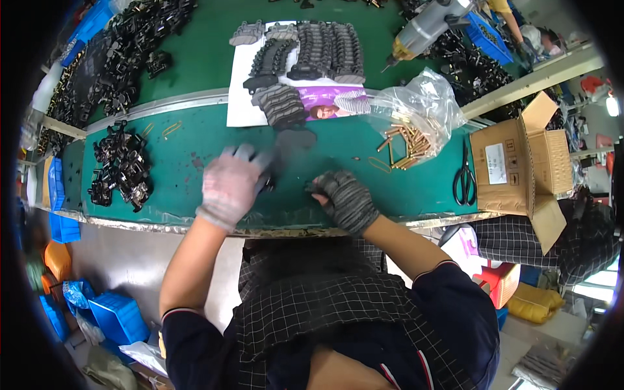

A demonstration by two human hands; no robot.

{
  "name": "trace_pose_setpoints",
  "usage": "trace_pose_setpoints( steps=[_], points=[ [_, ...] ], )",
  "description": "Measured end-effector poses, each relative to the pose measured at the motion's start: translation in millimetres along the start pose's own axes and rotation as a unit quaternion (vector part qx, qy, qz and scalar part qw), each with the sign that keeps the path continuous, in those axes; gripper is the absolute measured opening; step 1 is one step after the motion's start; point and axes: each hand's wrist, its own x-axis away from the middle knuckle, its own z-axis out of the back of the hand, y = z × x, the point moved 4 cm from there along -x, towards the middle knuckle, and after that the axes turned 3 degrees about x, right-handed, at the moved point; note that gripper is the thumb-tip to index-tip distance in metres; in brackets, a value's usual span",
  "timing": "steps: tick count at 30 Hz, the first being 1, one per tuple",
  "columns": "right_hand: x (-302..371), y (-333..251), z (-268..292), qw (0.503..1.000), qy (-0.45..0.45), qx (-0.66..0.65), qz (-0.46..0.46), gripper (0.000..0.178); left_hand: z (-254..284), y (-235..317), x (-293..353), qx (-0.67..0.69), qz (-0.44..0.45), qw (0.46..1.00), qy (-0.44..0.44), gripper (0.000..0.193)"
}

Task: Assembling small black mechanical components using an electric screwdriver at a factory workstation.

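A green worktable [422, 198] spans the view in front of me. Near its middle lies a white sheet with a purple picture (partly covered), bearing rows of ridged grey parts [329, 52]. To the right stands an open cardboard box [500, 172], flaps splayed. Between box and sheet sits a clear plastic bag [429, 97], and at the table's left is a heap of black metal parts [121, 166]. My left hand [227, 182], in a pale glove, is blurred over the near edge; I cannot tell whether its fingers hold anything. My right hand [348, 198], in a dark striped glove, has its fingers bent in toward the left; I cannot tell its grip either. A blurred dark grey piece [299, 140] is just right of my left fingertips, near the sheet. Black scissors [464, 185] lie beside the box; brass pins [408, 148] spill at the bag's mouth.
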Motion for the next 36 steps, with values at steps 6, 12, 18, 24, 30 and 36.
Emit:
trace_pose_setpoints(
  steps=[6,12,18,24,30,36],
  points=[
    [-9.6,-1.9,9.4,0.996,-0.067,-0.014,0.06,0.032,-4.1,39.2,18.4,0.111,0.007,0.986,0.126,0.042],
    [-15.6,-6.0,12.7,0.993,-0.06,-0.042,0.096,0.031,-74.3,44.0,38.1,0.212,0.044,0.974,0.07,0.041],
    [-18.7,0.5,9.1,0.993,-0.005,-0.041,0.111,0.03,-68.9,39.2,33.3,0.204,0.071,0.974,0.063,0.036],
    [-19.9,21.2,-1.5,0.99,-0.044,-0.137,-0.008,0.028,-74.0,29.0,30.9,0.285,0.083,0.947,0.118,0.032],
    [-32.3,17.0,1.9,0.992,-0.018,-0.094,0.08,0.035,-58.9,25.4,40.9,0.255,0.076,0.956,0.125,0.032],
    [-60.5,-25.2,-7.1,0.979,0.098,-0.097,0.149,0.031,-20.8,-18.3,52.7,0.22,0.042,0.946,0.235,0.034]
  ],
)
